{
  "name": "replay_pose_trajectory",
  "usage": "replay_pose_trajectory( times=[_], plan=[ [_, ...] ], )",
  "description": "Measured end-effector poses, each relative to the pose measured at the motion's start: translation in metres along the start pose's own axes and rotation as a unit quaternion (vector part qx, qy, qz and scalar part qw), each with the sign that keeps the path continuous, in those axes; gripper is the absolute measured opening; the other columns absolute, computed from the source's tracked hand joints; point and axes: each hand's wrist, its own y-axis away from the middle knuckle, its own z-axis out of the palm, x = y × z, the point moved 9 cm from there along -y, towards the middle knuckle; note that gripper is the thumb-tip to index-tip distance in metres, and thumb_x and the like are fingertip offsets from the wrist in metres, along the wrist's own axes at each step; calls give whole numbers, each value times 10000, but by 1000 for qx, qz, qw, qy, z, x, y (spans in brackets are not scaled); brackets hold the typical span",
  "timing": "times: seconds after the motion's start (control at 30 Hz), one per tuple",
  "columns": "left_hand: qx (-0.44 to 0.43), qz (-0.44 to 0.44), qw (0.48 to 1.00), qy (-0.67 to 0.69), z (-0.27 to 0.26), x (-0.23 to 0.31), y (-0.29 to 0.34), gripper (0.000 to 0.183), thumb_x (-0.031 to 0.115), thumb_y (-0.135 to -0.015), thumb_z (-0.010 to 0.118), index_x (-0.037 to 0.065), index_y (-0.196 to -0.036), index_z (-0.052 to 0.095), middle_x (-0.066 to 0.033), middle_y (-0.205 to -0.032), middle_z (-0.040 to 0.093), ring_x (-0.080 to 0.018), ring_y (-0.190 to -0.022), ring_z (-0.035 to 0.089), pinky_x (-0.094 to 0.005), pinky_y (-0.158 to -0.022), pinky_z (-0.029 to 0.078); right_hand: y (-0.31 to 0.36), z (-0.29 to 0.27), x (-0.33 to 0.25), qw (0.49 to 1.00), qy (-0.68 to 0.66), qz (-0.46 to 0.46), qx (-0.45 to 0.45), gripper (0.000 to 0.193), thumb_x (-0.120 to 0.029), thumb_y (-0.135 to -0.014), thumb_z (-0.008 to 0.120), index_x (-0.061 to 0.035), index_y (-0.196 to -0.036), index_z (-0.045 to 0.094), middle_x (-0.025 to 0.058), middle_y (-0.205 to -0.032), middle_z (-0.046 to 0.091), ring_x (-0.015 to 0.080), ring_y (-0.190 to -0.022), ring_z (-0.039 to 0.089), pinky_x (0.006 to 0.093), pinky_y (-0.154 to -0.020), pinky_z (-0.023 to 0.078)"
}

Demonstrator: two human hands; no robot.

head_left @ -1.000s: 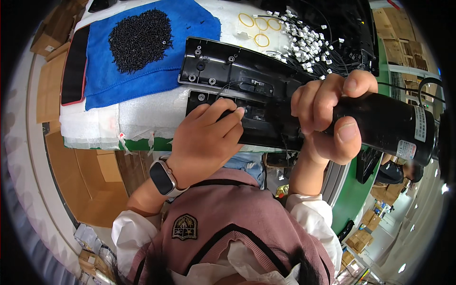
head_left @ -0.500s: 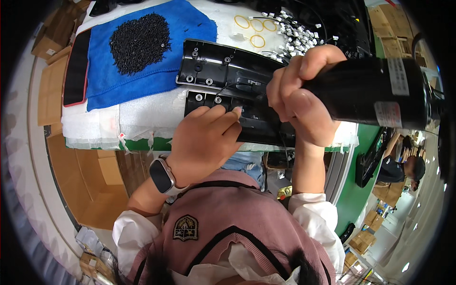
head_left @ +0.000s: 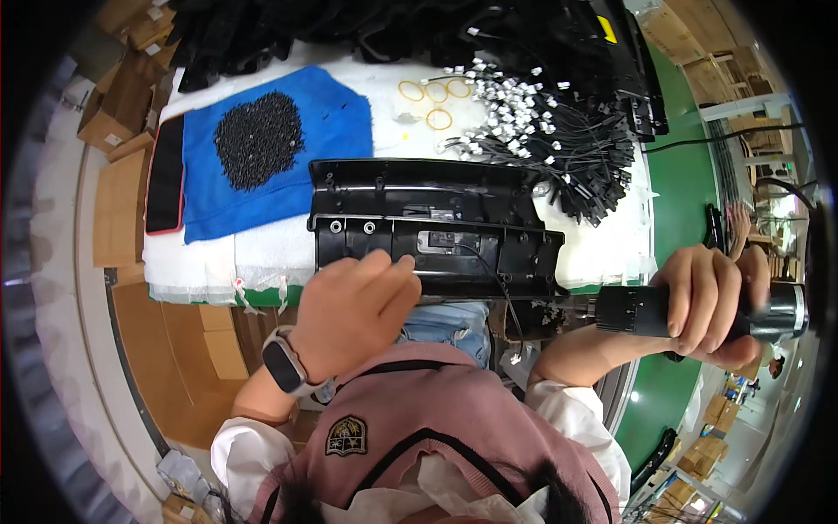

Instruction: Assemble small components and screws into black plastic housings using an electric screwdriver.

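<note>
Two long black plastic housings lie side by side, a far housing [head_left: 401, 186] and a near housing [head_left: 375, 247] with screw bosses and a small fitting with a black cable. By the near housing's front edge is my left hand [head_left: 349, 306], fingers curled in; whatever they may hold is hidden. A watch is on that wrist. Off to the right, beyond the housings, my right hand [head_left: 707, 301] grips a black cylindrical electric screwdriver [head_left: 633, 311], lying roughly level with its narrower end toward the housings.
A heap of small black screws [head_left: 257, 140] sits on a blue cloth [head_left: 340, 113], beside a red-edged phone [head_left: 166, 175]. Yellow rings [head_left: 439, 120] and a bundle of cables with white connectors [head_left: 594, 166] lie behind the housings. More black parts [head_left: 288, 35] line the back.
My right hand has carried the screwdriver from above the housings to the right, past the table corner. My left hand has drawn back from the near housing's inside to its front edge.
</note>
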Motion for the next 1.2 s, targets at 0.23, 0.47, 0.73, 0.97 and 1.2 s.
replay_pose_trajectory(
  times=[0.23, 0.47, 0.73, 0.97, 1.2],
  plan=[
    [67, 20, 997, -18, -19, -5, -40, 196, 112, -655, 686, 33, -811, 597, -71, -1003, 633, -218, -876, 604, -296, -575, 496, 54, -58, -19, 978, 156, 60, 122, 403, -224, -819, 670, -66, -1057, 386, -14, -560, 471, 114, -397, 471, 275, -461, 428],
    [138, 34, 990, -5, -43, -7, -56, 265, 35, -566, 744, 14, -790, 606, -89, -945, 636, -264, -868, 620, -317, -602, 517, 83, -86, -32, 961, 193, 58, 188, 420, -225, -818, 647, -37, -1082, 380, 18, -588, 446, 131, -421, 449, 290, -484, 420],
    [-42, 93, 994, 31, -10, -35, -72, 349, 282, -656, 738, 25, -882, 668, -78, -1009, 638, -265, -982, 574, -379, -792, 462, 88, -112, -47, 894, 342, 85, 275, 519, -185, -774, 680, 36, -1156, 406, 46, -615, 454, 115, -429, 409, 252, -442, 368],
    [-43, -45, 995, -83, -5, -62, -71, 568, 212, -734, 712, 13, -1223, 502, -149, -1196, 560, -309, -1127, 522, -455, -985, 343, 101, -219, -86, 689, 550, 236, 409, 556, -160, -825, 668, 17, -1278, 397, 75, -766, 571, 130, -608, 559, 253, -539, 453],
    [-78, -76, 988, -110, -9, -37, -66, 547, 91, -629, 765, 52, -1122, 531, -101, -949, 520, -273, -909, 543, -385, -779, 431, 131, -252, -108, 405, 809, 278, 324, 553, -263, -753, 686, -110, -1260, 526, 105, -875, 600, 210, -768, 591, 338, -716, 479]
  ],
)
